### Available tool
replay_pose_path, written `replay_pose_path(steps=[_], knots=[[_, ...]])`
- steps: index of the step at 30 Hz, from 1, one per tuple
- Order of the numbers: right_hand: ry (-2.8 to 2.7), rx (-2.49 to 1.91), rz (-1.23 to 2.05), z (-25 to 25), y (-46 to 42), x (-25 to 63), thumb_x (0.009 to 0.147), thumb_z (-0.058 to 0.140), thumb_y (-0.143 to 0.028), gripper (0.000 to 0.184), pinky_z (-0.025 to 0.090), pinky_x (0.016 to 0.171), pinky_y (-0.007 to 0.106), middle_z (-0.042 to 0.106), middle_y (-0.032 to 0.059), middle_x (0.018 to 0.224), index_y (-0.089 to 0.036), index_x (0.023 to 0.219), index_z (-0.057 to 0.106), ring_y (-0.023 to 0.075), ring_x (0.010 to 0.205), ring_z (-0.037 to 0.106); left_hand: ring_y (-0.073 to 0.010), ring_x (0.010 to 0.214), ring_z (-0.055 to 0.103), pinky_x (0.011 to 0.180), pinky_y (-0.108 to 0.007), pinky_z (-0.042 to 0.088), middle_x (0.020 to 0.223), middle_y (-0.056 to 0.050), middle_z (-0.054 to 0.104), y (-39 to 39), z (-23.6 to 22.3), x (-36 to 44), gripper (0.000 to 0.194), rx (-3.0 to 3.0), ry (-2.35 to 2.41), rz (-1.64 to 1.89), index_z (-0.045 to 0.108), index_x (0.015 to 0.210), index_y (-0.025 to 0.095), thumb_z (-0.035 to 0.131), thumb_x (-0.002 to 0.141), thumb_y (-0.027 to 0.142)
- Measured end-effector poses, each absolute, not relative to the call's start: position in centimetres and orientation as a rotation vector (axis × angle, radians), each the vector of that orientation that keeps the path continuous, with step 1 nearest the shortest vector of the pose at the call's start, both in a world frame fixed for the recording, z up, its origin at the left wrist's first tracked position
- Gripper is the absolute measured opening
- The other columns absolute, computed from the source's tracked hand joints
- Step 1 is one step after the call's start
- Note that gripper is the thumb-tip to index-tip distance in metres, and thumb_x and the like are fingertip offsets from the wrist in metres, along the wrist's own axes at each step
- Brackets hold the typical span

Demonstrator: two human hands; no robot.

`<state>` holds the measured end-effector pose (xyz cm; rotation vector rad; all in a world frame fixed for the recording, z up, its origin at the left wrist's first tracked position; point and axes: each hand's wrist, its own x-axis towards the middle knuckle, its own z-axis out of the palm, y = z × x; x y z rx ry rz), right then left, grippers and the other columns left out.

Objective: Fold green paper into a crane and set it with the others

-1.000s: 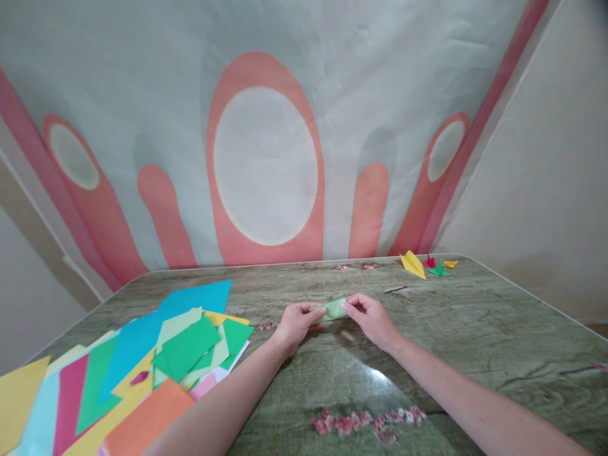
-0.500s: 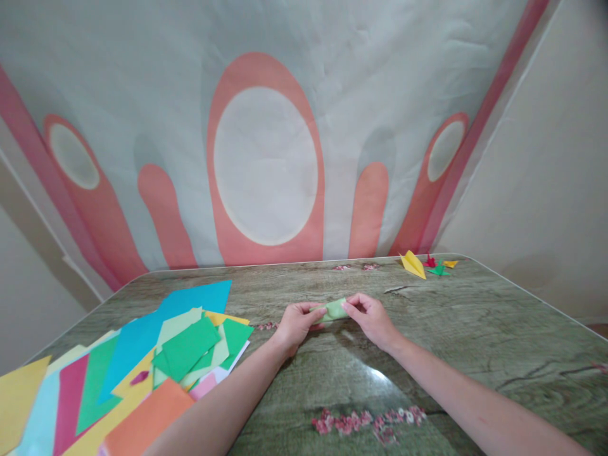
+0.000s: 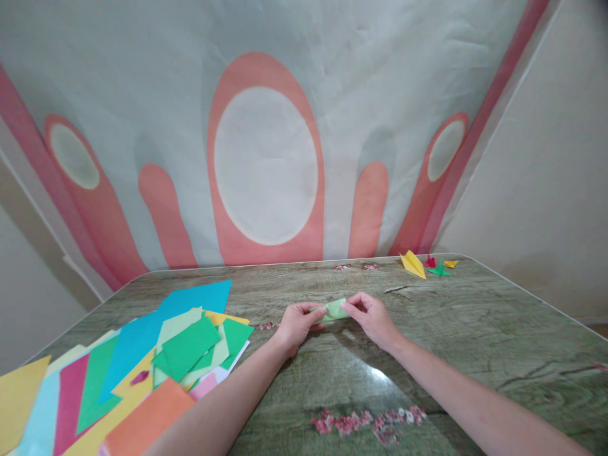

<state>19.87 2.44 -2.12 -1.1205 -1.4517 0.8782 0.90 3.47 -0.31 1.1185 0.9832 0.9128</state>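
A small folded piece of light green paper (image 3: 335,310) is held just above the table's middle. My left hand (image 3: 297,325) pinches its left end, thumb on top and fingers beneath. The right end sits between the thumb and fingers of my right hand (image 3: 369,316). Between the two hands the paper's folded face shows; its ends are covered by my fingers, and the finer creases are too small to make out.
A spread of coloured paper sheets (image 3: 187,345) covers the table's left side, an orange stack (image 3: 148,418) nearest. At the back right lie a yellow paper plane (image 3: 413,265) and small folded shapes, one green (image 3: 437,269). A patterned backdrop (image 3: 266,164) stands behind the wood-grain table (image 3: 475,329).
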Motion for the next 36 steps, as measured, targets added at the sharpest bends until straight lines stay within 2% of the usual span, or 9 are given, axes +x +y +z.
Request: replay_pose_path(steps=[2,6,8,15,18,25,36], knots=[[-1.424,-1.102,0.905,-2.1,2.5,19.8,0.074,0.063,-0.043,0.027,0.041,0.06,0.025,0.057,-0.001,0.067,-0.017,0.075,0.053,0.0128,0.062,0.051,-0.0161,0.072,0.061,0.067,-0.027,0.05,0.082,-0.005,0.07,3.4,-0.3,0.9,0.042,1.12,0.983,0.914,0.071,0.09,0.014,0.076,0.058,0.039],[-1.414,-1.032,1.001,-2.1,2.5,19.9,0.075,0.063,-0.04,0.035,0.041,0.061,0.025,0.057,-0.0023,0.071,-0.018,0.099,0.052,0.0124,0.063,0.052,-0.0152,0.072,0.06,0.068,-0.026,0.05,0.082,-0.005,0.069,3.4,-0.2,0.9,0.041,1.121,0.976,0.916,0.071,0.09,0.013,0.076,0.058,0.039],[-1.453,-1.032,0.998,-2.1,2.5,19.9,0.075,0.061,-0.04,0.038,0.041,0.061,0.025,0.056,-0.002,0.071,-0.018,0.105,0.054,0.0123,0.063,0.051,-0.0147,0.071,0.06,0.067,-0.026,0.05,0.081,-0.006,0.069,3.4,-0.2,1.0,0.041,1.125,0.975,0.912,0.071,0.09,0.013,0.077,0.058,0.038],[-1.602,-1.117,0.822,-2.0,2.2,20.2,0.076,0.059,-0.04,0.029,0.042,0.062,0.026,0.056,-0.0004,0.07,-0.018,0.095,0.065,0.0137,0.065,0.051,-0.015,0.069,0.06,0.064,-0.025,0.05,0.078,-0.006,0.069,3.2,-0.2,1.1,0.041,1.142,0.988,0.907,0.071,0.087,0.012,0.077,0.057,0.039],[-1.636,-1.13,0.776,-1.6,2.0,20.2,0.076,0.059,-0.039,0.028,0.043,0.064,0.027,0.058,0.0002,0.071,-0.019,0.094,0.065,0.0146,0.066,0.052,-0.0146,0.067,0.059,0.063,-0.025,0.049,0.077,-0.006,0.069,3.3,-0.2,1.1,0.041,1.148,0.993,0.908,0.072,0.086,0.012,0.077,0.056,0.04],[-1.67,-1.115,0.763,-1.1,1.8,20.1,0.077,0.058,-0.038,0.021,0.041,0.063,0.026,0.061,0.0002,0.068,-0.019,0.077,0.067,0.0149,0.065,0.053,-0.0148,0.069,0.06,0.064,-0.025,0.049,0.078,-0.007,0.069,3.3,-0.2,1.1,0.042,1.144,0.981,0.902,0.071,0.089,0.011,0.076,0.058,0.039],[-1.683,-1.146,0.774,-1.2,1.8,20.1,0.078,0.056,-0.039,0.024,0.041,0.061,0.025,0.063,0.0002,0.066,-0.019,0.073,0.066,0.0149,0.062,0.054,-0.0151,0.067,0.06,0.063,-0.025,0.05,0.077,-0.006,0.069,3.2,-0.1,1.1,0.041,1.154,0.993,0.893,0.072,0.085,0.012,0.077,0.056,0.041]])
